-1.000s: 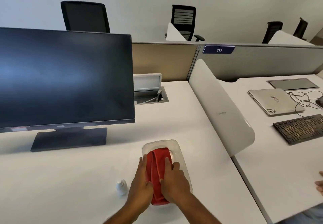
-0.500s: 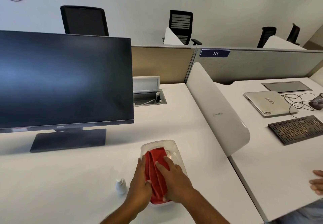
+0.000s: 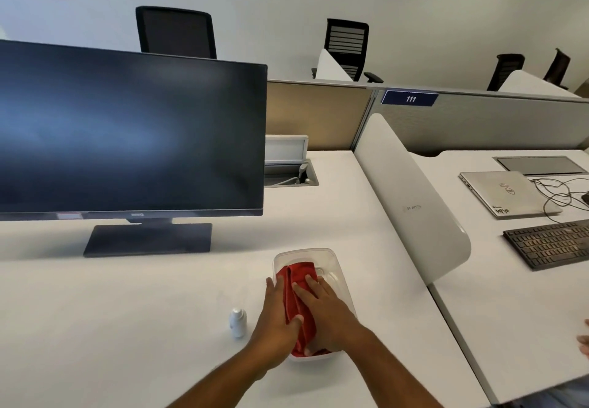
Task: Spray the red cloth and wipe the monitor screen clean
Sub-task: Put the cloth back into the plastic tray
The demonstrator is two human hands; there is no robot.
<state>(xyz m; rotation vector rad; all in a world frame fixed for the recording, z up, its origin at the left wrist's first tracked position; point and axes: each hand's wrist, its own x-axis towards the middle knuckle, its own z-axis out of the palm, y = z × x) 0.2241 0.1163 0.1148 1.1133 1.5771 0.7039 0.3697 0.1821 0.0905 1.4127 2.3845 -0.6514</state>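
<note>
Soft red cloth (image 3: pixel 298 305), clear glossy plastic tub (image 3: pixel 338 267), matt dark monitor screen (image 3: pixel 127 133), smooth white desk (image 3: pixel 127 312)

Red cloth (image 3: pixel 298 280) bright inside a clear container (image 3: pixel 338 267), on a white desk (image 3: pixel 127 312). White spray bottle (image 3: pixel 237 323). The monitor (image 3: pixel 130 133) is black, its screen dark. Silver laptop (image 3: pixel 506 192), black keyboard (image 3: pixel 551 243), navy tag (image 3: pixel 409 98) numbered in white.

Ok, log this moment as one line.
both hands on red cloth in clear tub | spray bottle untouched | monitor unwiped
</note>
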